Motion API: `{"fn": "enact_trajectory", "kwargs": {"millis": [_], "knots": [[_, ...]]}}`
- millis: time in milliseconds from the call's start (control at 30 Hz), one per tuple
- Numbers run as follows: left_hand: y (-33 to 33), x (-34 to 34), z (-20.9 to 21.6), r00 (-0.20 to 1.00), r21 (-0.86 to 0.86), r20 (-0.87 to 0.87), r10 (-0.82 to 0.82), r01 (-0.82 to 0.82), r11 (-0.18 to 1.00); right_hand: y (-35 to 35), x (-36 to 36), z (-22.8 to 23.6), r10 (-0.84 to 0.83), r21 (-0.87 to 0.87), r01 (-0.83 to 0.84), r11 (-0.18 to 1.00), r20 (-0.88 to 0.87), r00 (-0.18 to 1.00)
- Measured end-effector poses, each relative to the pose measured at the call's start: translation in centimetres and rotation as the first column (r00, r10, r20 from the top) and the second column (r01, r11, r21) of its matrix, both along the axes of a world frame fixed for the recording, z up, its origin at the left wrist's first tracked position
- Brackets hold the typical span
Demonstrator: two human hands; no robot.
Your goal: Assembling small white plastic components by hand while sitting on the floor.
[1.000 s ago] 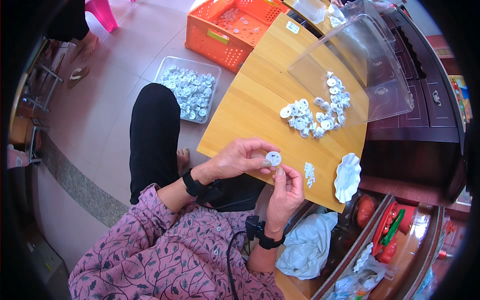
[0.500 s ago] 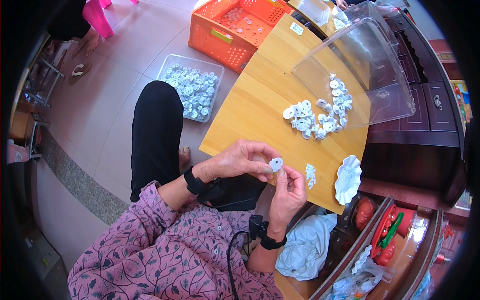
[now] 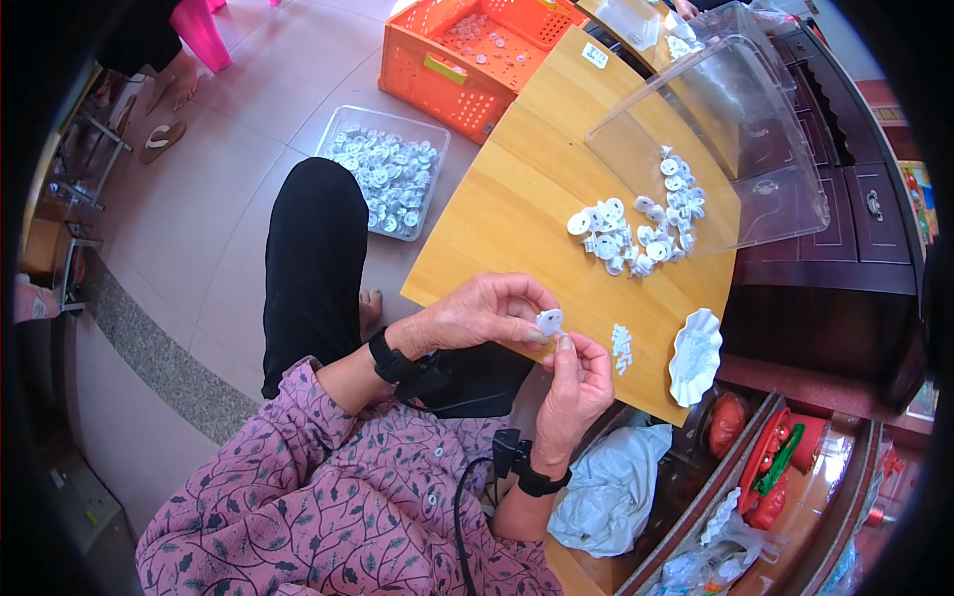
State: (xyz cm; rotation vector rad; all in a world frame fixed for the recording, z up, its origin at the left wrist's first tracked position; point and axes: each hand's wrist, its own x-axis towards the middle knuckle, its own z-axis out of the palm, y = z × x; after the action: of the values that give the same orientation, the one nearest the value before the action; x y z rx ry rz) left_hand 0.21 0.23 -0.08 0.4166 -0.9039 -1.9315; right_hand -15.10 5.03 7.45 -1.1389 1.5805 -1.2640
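Note:
Between thumb and fingers, my left hand (image 3: 502, 310) grips a small round white plastic part (image 3: 550, 321) with small dark holes in its face. My right hand (image 3: 576, 377) is closed in a pinch at the lower right edge of that part; a tiny piece may sit between its fingertips, but it is too small to make out. Both hands are above the near edge of the wooden table (image 3: 497, 214). Right of them lies a small group of white pegs (image 3: 621, 348). Farther back on the table is a loose pile of similar round white parts (image 3: 606, 233).
A scalloped white dish (image 3: 694, 358) stands at the table's right edge. A clear plastic bin (image 3: 715, 149) rests tilted on the far side. On the floor are a clear tub (image 3: 383, 174) full of white parts and an orange crate (image 3: 447, 79). An open drawer (image 3: 755, 477) is at the lower right.
The round white part has tilted slightly in my left hand. My right fingertips have shifted a little against its lower edge. The whole view has moved slightly.

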Motion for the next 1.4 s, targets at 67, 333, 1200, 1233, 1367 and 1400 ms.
{"fn": "enact_trajectory", "kwargs": {"millis": [67,333,1200,1233,1367,1400], "knots": [[0.0,0.0,0.0,1.000,0.003,-0.007,0.005,-0.005,1.000,0.1,0.0,-0.1,0.010,0.008,-0.011,1.000,0.010,1.000],[0.0,0.0,0.3,0.999,0.021,-0.032,0.006,-0.005,1.000,-0.2,0.0,-1.3,0.055,-0.148,-0.070,0.987,-0.102,0.993],[0.1,-0.2,-0.1,1.000,-0.034,0.012,0.015,-0.015,0.999,-0.1,0.2,-1.5,0.032,-0.213,-0.103,0.972,-0.313,0.949],[0.1,-0.2,0.0,1.000,-0.034,0.012,0.015,-0.015,0.999,-0.1,0.3,-1.5,0.034,-0.213,-0.105,0.972,-0.312,0.950],[0.1,-0.2,0.0,1.000,-0.025,-0.009,0.017,-0.017,1.000,0.0,0.5,-1.5,0.028,-0.220,-0.084,0.972,-0.246,0.969],[0.1,-0.1,0.1,1.000,-0.029,-0.008,0.018,-0.018,0.999,0.0,0.6,-1.5,0.029,-0.220,-0.085,0.972,-0.246,0.969]]}}
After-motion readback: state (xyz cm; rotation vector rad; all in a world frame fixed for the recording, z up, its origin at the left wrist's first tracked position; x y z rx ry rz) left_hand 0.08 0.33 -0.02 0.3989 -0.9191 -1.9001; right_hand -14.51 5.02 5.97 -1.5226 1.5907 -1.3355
